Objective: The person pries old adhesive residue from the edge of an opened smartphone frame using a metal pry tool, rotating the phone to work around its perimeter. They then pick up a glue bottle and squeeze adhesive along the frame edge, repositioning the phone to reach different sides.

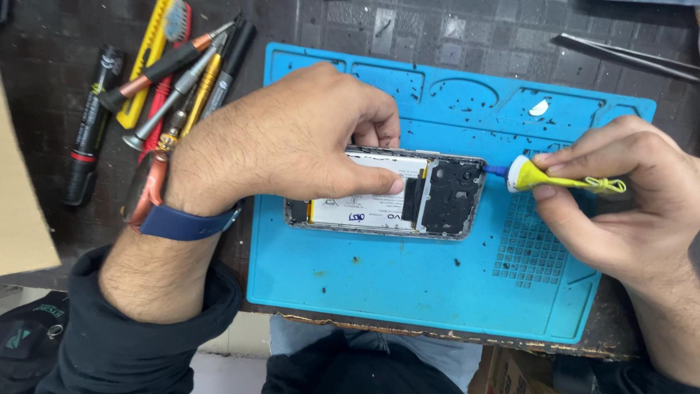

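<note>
Not much in the way of labels here. The main one is the white battery label (362, 204), a flat rectangle with dark print and a thin yellow strip on its right edge, sitting dead centre and partly covered by a thumb. Over at 9 o'clock there's a black marker with a red band and a small printed label (90, 117). A tan cardboard box corner (20, 211) pokes in further left.

Phone (386, 193) on mat (408, 284); screwdrivers (171, 73) left.
</note>
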